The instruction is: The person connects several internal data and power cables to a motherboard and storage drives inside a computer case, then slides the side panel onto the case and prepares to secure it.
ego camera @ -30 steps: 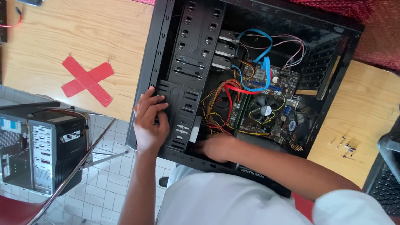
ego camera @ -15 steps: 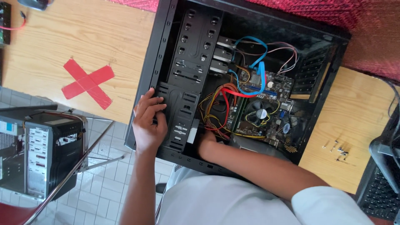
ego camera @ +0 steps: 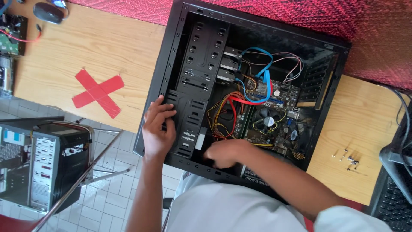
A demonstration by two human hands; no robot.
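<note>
An open black computer case (ego camera: pixel 162 73) lies on its side on a wooden table (ego camera: pixel 86 51). My left hand (ego camera: pixel 157 130) grips the near edge of its perforated drive cage (ego camera: pixel 201 64), fingers spread over the metal. My right hand (ego camera: pixel 223 153) is inside the case at the near side, just below a bundle of red and yellow cables (ego camera: pixel 221 116). It is blurred, so whether it holds anything cannot be told. Further in are the motherboard (ego camera: pixel 281 96), its round fan (ego camera: pixel 268 121) and a blue flat cable (ego camera: pixel 267 81).
A red tape cross (ego camera: pixel 98 92) marks the table left of the case. Small screws (ego camera: pixel 349 159) lie on the right, near a black keyboard (ego camera: pixel 392 202). A mouse (ego camera: pixel 48 12) sits top left. Another computer tower (ego camera: pixel 47 163) stands on the tiled floor beside a chair frame.
My view has shifted, so the case sits lower in frame. My right hand has moved a little inside the case near the cables. My left hand stays on the drive cage.
</note>
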